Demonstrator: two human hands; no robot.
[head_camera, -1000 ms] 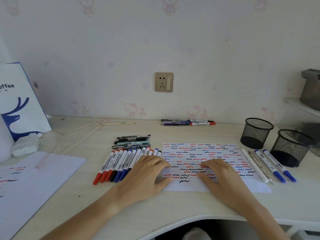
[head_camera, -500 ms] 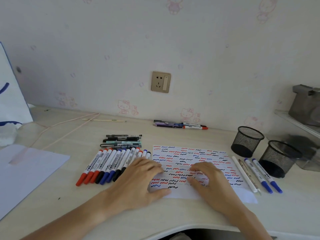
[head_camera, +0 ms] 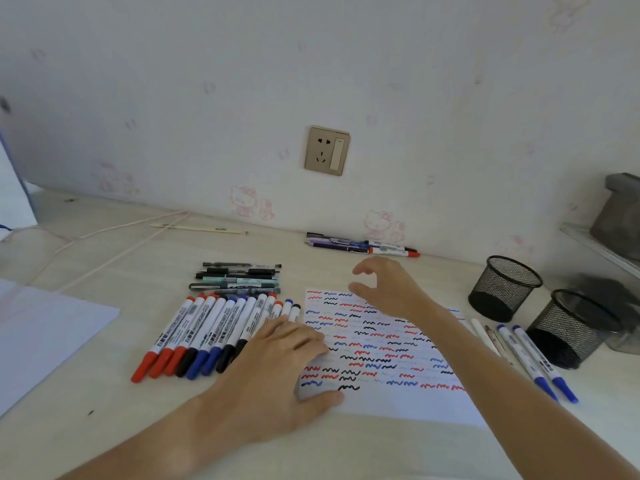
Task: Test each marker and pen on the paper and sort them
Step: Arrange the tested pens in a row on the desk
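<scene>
While the left hand (head_camera: 277, 368) presses flat on the paper (head_camera: 384, 355) | right hand (head_camera: 388, 285) hovers above its far edge, fingers loosely curled, holding nothing | eleven whiteboard markers (head_camera: 207, 334) left of paper | two mesh cups (head_camera: 504, 287) at right, contents not visible.

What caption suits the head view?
Left hand rests on the scribbled paper; right hand reaches toward pens by the wall.
</scene>
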